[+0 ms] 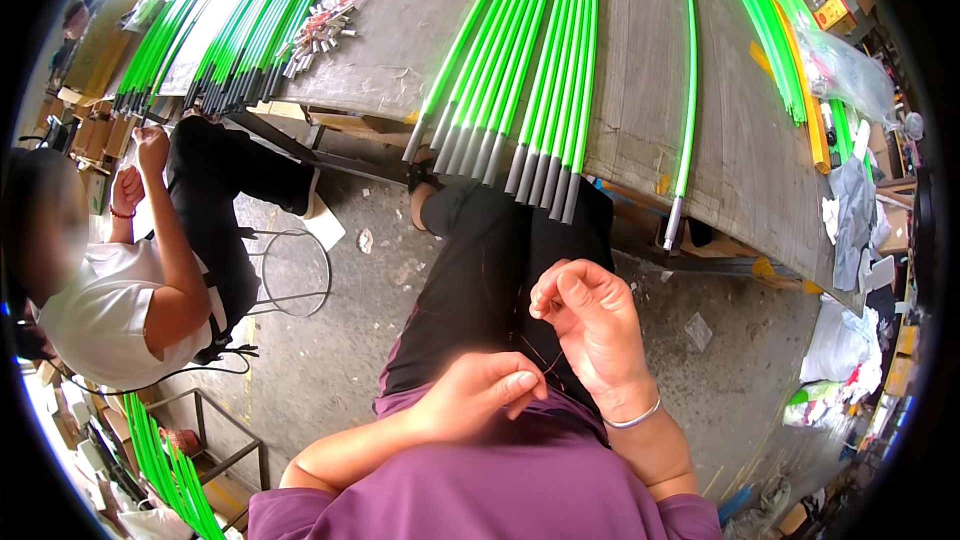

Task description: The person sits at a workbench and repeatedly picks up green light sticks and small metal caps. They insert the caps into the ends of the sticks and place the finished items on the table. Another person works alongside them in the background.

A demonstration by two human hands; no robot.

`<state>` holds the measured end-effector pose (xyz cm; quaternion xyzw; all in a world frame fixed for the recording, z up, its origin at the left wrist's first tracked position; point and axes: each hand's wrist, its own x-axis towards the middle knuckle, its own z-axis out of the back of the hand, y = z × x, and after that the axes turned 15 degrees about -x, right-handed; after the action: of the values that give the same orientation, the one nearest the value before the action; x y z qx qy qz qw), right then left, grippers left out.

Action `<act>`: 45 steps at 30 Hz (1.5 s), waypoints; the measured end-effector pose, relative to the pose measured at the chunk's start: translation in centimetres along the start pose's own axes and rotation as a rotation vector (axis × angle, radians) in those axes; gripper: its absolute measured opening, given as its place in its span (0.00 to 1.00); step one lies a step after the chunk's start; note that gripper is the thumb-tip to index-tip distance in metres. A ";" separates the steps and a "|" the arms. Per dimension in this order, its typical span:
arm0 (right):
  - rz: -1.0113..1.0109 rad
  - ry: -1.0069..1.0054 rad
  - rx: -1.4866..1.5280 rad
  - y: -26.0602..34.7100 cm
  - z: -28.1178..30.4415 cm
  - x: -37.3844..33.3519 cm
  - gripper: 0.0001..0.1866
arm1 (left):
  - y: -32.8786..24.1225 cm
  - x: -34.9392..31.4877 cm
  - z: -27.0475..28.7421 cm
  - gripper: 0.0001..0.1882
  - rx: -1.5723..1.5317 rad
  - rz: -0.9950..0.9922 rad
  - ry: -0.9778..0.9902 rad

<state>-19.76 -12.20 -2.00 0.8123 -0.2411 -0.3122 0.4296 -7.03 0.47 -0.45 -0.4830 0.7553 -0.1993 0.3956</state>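
Note:
Over my lap, my left hand (pixel 482 392) is closed, its thumb pressed against curled fingers. Higher and to the right, my right hand (pixel 592 325) is closed too, fingertips drawn together, a silver bangle (pixel 635 416) round its wrist. A thin dark reddish thread (pixel 546 356) loops in the gap between both hands; its ends at my fingers are too fine to follow. Just beyond my hands, bright green rods (pixel 545 70) with grey end sleeves lie in a fan, their ends jutting over the edge of the grey table (pixel 640 90). A lone green rod (pixel 690 90) with a silvery tip lies right of them.
More green rods (pixel 270 20) lie at the far left beside small metal tubes (pixel 320 38) on red threads. A co-worker (pixel 130 290) sits at left, near a round-topped stool frame (pixel 295 273). Green rods and a yellow bar (pixel 800 90) rest at the table's right side.

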 end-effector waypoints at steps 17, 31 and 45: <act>-0.046 -0.019 -0.047 0.4 -1.0 0.0 0.15 | 1.4 0.6 0.2 0.15 -0.275 -0.017 -0.089; -0.032 0.001 -0.078 1.3 -0.7 1.3 0.15 | 1.1 0.8 0.4 0.15 -0.089 0.042 0.041; -0.014 0.136 -0.329 2.3 1.7 0.1 0.07 | -0.6 1.5 -0.2 0.18 -0.233 0.019 -0.037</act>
<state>-21.16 -14.39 -0.82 0.7518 -0.1516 -0.2948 0.5700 -7.22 -1.16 -0.53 -0.5222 0.7704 -0.0976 0.3525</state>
